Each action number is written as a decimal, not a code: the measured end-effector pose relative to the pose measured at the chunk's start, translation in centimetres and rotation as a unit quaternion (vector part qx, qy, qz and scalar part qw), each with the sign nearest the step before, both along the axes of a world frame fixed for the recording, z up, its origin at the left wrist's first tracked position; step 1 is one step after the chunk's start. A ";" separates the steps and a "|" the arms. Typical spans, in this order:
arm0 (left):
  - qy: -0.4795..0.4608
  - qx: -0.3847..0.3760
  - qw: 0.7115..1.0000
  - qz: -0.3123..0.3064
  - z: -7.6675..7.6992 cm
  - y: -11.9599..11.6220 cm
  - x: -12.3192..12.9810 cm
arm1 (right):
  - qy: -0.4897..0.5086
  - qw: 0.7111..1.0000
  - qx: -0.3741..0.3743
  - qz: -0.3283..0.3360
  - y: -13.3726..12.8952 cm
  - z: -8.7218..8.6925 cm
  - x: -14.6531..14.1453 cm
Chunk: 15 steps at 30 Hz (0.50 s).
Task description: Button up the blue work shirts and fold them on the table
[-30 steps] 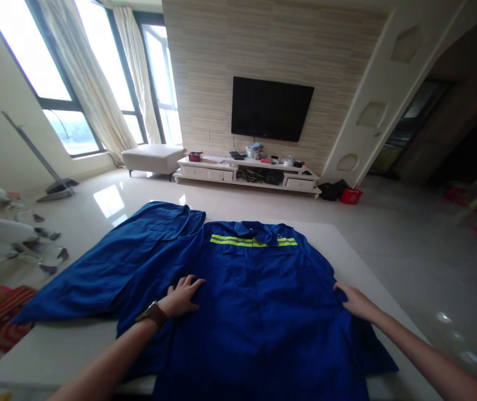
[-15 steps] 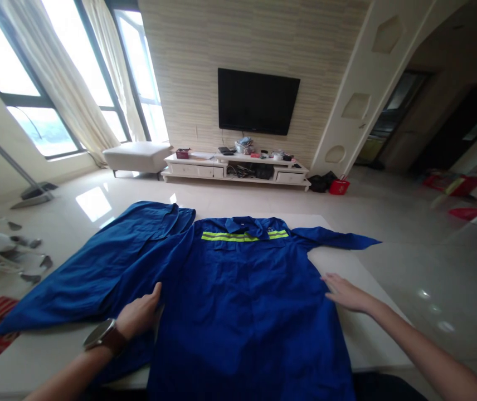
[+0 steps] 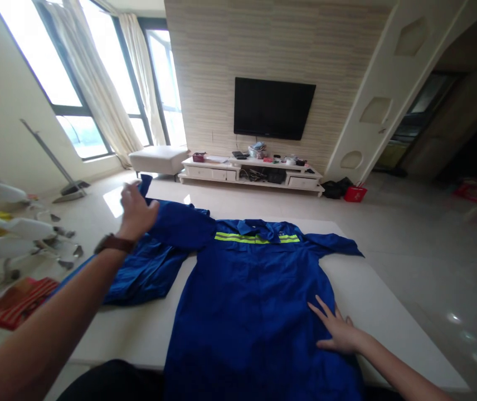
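A blue work jacket (image 3: pixel 255 301) with a yellow-green reflective stripe across its chest lies spread on a white table (image 3: pixel 389 312), collar at the far side. My left hand (image 3: pixel 136 209) is raised at the left, closed on the end of the jacket's left-side sleeve, which is lifted and stretched out. My right hand (image 3: pixel 339 331) rests with fingers spread on the jacket's lower right side. The other sleeve points right. Another blue garment (image 3: pixel 146 273) lies rumpled at the table's left, partly under the lifted sleeve.
White chairs (image 3: pixel 16 223) and a red patterned bag (image 3: pixel 16 303) are beyond the table's left side. Across the floor stand a white bench (image 3: pixel 159 159), a low TV cabinet (image 3: pixel 209 171) and a red bucket (image 3: pixel 354 194). My dark-clad leg shows at the near edge.
My left hand has moved up and away from me, lifting the sleeve off the other garment. My right hand has come nearer and onto the jacket, its fingers spread. The view has shifted left.
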<state>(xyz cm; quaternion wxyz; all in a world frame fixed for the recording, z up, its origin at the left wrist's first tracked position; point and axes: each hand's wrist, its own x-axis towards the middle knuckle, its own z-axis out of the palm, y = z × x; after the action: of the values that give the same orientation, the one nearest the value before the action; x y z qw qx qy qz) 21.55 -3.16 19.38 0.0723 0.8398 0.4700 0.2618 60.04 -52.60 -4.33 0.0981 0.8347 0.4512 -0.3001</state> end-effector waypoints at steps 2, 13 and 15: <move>0.008 -0.057 0.996 -0.067 -4.2 -4.7 2.5 | -0.006 1.000 -0.001 -0.004 -0.1 -0.5 0.0; 0.378 -0.322 0.821 -0.282 -21.8 -12.8 5.1 | -0.002 1.000 -0.011 -0.010 -0.6 -1.0 0.3; 0.369 -0.318 0.823 -0.292 -22.3 -11.6 4.9 | -0.003 1.000 -0.009 -0.010 -0.4 -1.1 0.5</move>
<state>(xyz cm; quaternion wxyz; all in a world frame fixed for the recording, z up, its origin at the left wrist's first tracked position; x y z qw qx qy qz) 26.43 -14.75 -2.93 0.2292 0.9021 0.2518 -0.2650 60.51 -52.98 -5.47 0.1045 0.8393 0.4395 -0.3024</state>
